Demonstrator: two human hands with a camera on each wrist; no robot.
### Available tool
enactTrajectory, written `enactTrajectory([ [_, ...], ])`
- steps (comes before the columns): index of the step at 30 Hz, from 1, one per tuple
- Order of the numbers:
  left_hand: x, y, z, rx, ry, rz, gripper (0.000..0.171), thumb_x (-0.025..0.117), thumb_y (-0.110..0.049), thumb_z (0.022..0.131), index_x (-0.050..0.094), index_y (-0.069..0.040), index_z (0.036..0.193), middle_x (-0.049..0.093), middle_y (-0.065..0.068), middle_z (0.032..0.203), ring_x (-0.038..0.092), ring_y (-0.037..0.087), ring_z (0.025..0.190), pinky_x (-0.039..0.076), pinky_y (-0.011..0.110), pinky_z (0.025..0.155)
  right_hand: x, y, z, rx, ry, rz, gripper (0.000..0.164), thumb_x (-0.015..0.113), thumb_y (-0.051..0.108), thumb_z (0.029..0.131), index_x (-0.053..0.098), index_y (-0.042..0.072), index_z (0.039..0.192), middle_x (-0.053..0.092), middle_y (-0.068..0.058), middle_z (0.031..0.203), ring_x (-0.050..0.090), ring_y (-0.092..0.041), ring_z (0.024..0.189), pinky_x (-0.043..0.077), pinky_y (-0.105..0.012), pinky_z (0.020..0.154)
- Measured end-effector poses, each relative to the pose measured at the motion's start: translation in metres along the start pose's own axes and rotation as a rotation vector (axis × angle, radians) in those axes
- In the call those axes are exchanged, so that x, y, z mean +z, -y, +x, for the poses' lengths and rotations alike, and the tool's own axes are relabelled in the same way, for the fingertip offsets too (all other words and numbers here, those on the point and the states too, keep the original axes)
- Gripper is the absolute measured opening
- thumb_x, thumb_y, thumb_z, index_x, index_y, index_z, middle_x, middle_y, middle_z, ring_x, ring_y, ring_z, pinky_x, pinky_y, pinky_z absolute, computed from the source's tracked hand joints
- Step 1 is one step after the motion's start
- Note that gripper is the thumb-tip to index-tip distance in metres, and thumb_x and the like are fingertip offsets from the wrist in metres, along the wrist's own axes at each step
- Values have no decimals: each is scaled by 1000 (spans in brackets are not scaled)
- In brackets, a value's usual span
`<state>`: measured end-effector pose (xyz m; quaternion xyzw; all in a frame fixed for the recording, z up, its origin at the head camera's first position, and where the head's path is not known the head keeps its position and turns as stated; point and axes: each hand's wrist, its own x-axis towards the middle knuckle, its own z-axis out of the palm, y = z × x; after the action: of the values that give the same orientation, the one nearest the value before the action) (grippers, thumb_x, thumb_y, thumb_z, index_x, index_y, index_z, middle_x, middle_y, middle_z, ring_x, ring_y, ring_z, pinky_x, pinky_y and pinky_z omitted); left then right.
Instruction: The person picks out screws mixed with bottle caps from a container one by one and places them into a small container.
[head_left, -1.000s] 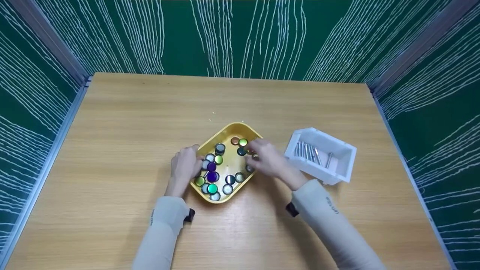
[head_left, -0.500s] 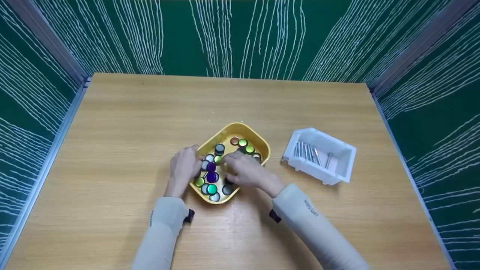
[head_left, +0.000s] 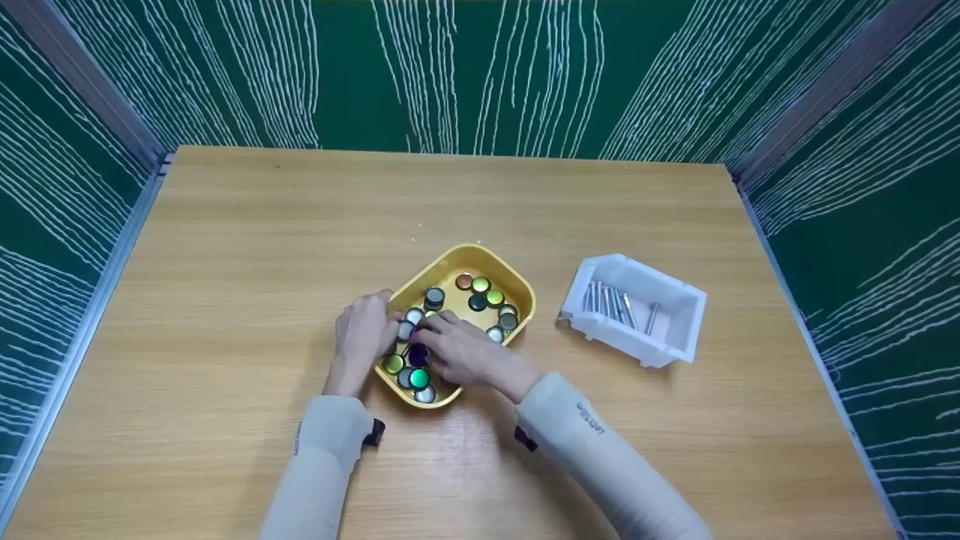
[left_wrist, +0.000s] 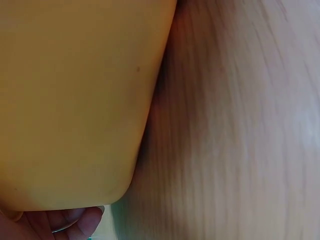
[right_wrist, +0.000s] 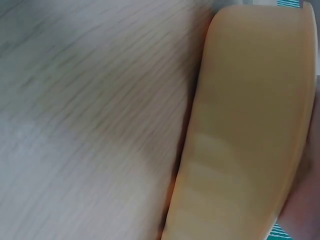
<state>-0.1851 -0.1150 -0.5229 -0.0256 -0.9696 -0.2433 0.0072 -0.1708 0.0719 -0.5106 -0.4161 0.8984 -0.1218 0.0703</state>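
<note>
A yellow tray with rounded corners holds several bottle caps, among them a green cap and a purple cap. My left hand grips the tray's left wall; in the left wrist view its fingers curl past the end of the wall. My right hand reaches over the near right rim, fingers bent down among the caps beside the purple one. Its fingertips are hidden, and I cannot tell whether they pinch anything. The right wrist view shows mostly the outer tray wall.
To the right stands a white plastic bin with several silver metal pins or bolts inside. Both boxes stand on a wooden table. Green panels with pale streaks enclose its back and sides.
My right hand has moved left and toward me, from the tray's right side over the caps to the purple one. The left hand has kept its hold on the tray wall.
</note>
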Motion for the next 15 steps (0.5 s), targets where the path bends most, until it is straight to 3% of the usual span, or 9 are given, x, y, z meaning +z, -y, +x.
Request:
enactTrajectory([
  [4,-1,0,0,-11,11,-4,16,64,-18,88,65,-6,99,71,18,89,68,39,78,55,51,67,1,1,4,44,34,-19,33,58,14,93,55,9,125,59,-10,129,54,-29,116,47,-39,103],
  [10,0,0,1,-7,21,-16,17,64,-19,90,66,-6,101,70,17,88,67,36,74,56,48,66,-1,1,5,142,85,-54,48,69,5,82,53,8,126,60,-9,124,56,-27,111,50,-38,99],
  [15,1,0,2,-14,28,-22,16,64,-19,91,65,-6,100,70,16,87,66,35,74,56,48,66,-5,-3,4,208,106,-98,33,67,3,81,61,8,113,62,-10,113,58,-28,103,54,-38,89],
])
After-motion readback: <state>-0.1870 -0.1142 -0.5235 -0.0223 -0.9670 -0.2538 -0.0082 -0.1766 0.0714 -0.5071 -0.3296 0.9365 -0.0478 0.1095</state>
